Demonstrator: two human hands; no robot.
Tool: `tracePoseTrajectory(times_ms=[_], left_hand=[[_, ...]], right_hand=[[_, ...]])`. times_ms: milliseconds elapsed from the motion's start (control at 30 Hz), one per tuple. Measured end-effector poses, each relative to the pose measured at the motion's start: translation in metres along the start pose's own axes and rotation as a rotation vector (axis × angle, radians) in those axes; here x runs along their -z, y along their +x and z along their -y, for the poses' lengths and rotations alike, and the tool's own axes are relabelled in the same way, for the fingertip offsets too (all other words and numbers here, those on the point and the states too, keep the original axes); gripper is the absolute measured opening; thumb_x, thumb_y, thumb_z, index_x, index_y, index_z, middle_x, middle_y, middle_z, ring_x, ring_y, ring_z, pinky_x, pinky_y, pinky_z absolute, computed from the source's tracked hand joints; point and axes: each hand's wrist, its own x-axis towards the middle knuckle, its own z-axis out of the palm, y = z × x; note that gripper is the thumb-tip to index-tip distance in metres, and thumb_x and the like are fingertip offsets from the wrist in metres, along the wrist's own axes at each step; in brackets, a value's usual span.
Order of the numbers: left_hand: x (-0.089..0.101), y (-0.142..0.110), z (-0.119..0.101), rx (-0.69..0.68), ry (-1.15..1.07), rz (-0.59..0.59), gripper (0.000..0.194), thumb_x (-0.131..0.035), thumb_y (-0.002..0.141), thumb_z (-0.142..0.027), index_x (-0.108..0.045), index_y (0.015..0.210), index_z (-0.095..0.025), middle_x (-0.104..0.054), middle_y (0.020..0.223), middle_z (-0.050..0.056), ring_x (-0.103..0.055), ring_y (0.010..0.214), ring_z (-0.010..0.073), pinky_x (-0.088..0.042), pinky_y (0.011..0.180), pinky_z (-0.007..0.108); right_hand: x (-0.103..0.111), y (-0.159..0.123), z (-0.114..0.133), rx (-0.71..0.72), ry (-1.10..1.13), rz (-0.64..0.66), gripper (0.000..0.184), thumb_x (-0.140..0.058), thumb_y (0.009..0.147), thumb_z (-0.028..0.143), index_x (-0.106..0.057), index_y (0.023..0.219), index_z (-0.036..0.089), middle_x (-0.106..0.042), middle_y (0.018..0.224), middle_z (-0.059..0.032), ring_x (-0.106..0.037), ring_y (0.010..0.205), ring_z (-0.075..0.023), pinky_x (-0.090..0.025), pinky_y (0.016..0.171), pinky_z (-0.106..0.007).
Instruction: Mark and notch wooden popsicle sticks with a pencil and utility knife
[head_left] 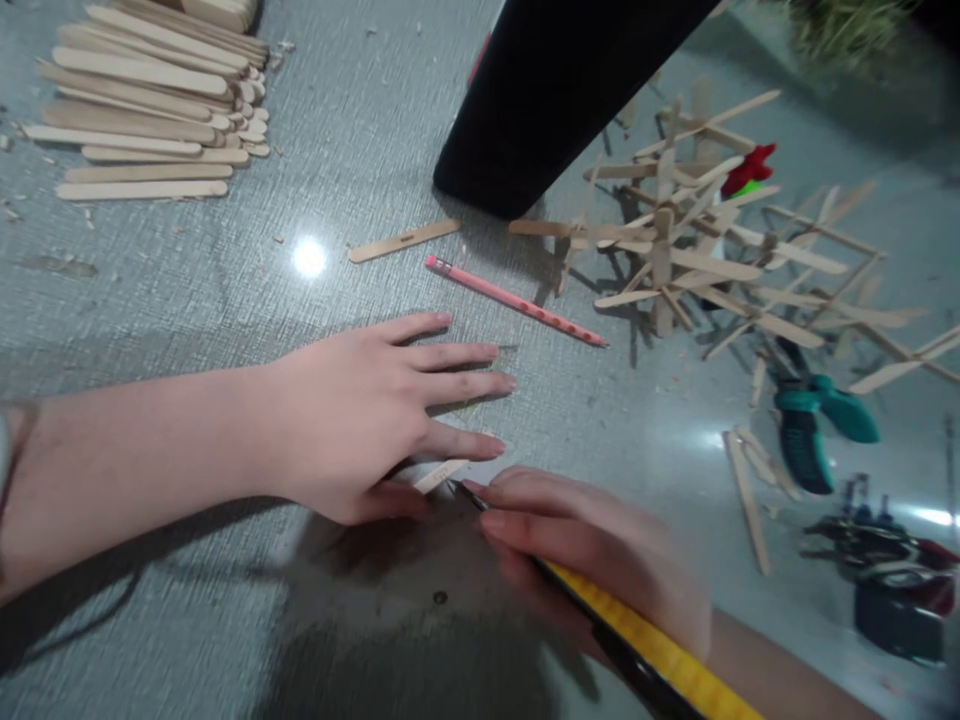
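I am spreading the left grip point(330, 410) unclenched around the small stick point(441, 476) on the bench point(360, 90), while the right grip point(592, 545) is grasping the yellow cutter point(649, 637). I should be guiding its blade point(470, 495) slowly, away from the fingertips point(491, 447). I am counting one small stick, one cutter, one pencil point(517, 300).

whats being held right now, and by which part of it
The right hand grips the yellow and black knife near its blade end; the left hand pins a small stick by one end.
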Motion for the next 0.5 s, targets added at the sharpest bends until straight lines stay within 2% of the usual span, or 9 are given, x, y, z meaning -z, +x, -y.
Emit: tracePoseTrajectory(times_ms=[133, 300, 433, 500], left_hand=[[-0.0012, -0.0002, -0.0005, 0.004, 0.009, 0.007, 0.058, -0.063, 0.094, -0.050, -0.060, 0.148, -0.031, -0.041, 0.168, 0.010, -0.032, 0.160, 0.0336, -0.020, 0.131, 0.062], [-0.0028, -0.0010, -0.0004, -0.005, 0.006, -0.039, 0.056, -0.066, 0.093, -0.052, -0.064, 0.144, -0.030, -0.047, 0.164, 0.009, -0.037, 0.157, 0.0354, -0.023, 0.131, 0.062], [-0.0049, -0.0010, 0.0013, -0.022, 0.019, -0.048, 0.057, -0.067, 0.092, -0.053, -0.065, 0.144, -0.031, -0.047, 0.164, 0.010, -0.037, 0.157, 0.0357, -0.024, 0.131, 0.061], [-0.0054, -0.0008, 0.0014, -0.018, 0.019, -0.051, 0.056, -0.067, 0.092, -0.054, -0.065, 0.143, -0.032, -0.047, 0.164, 0.008, -0.037, 0.157, 0.0348, -0.024, 0.131, 0.059]], right_hand=[[0.0039, -0.0002, -0.0013, 0.063, -0.072, 0.004, 0.030, -0.063, 0.094, 0.008, -0.061, 0.119, 0.026, -0.075, 0.080, 0.0033, -0.077, 0.077, -0.0135, -0.062, 0.069, -0.021], [0.0039, 0.0003, 0.0014, 0.020, -0.128, 0.018, 0.030, -0.064, 0.094, 0.013, -0.063, 0.117, 0.032, -0.079, 0.089, 0.0012, -0.077, 0.073, -0.0149, -0.063, 0.065, -0.024], [0.0045, 0.0022, 0.0022, 0.022, -0.089, 0.029, 0.029, -0.063, 0.094, 0.011, -0.064, 0.115, 0.031, -0.077, 0.079, 0.0035, -0.077, 0.070, -0.0146, -0.062, 0.061, -0.022], [0.0047, 0.0022, 0.0017, 0.035, -0.082, 0.025, 0.031, -0.062, 0.095, 0.010, -0.064, 0.118, 0.031, -0.078, 0.083, 0.0030, -0.078, 0.073, -0.0152, -0.063, 0.063, -0.023]])
